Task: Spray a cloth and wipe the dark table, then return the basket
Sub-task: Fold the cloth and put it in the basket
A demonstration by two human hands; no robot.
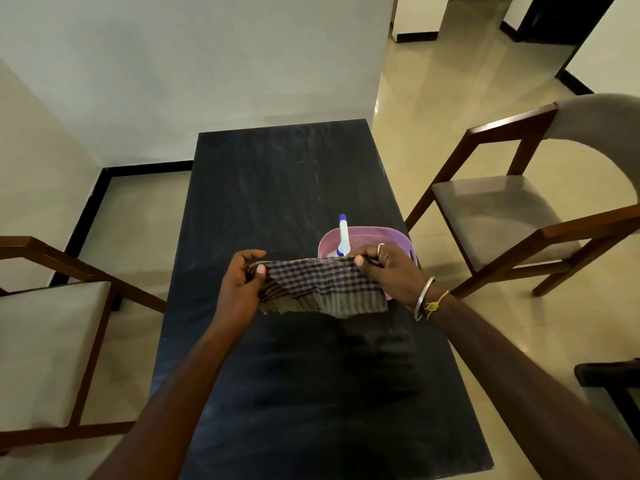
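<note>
A checked purple and beige cloth hangs stretched between my two hands above the dark table. My left hand pinches its left end and my right hand pinches its right end. Behind the cloth a pink plastic basket stands on the right side of the table. A white spray bottle with a blue tip stands upright inside the basket. The cloth and my right hand hide the basket's near part.
A wooden chair with a grey seat stands to the right of the table, another to the left. A white wall runs behind the table's far end. Beige floor tiles stretch away at the right.
</note>
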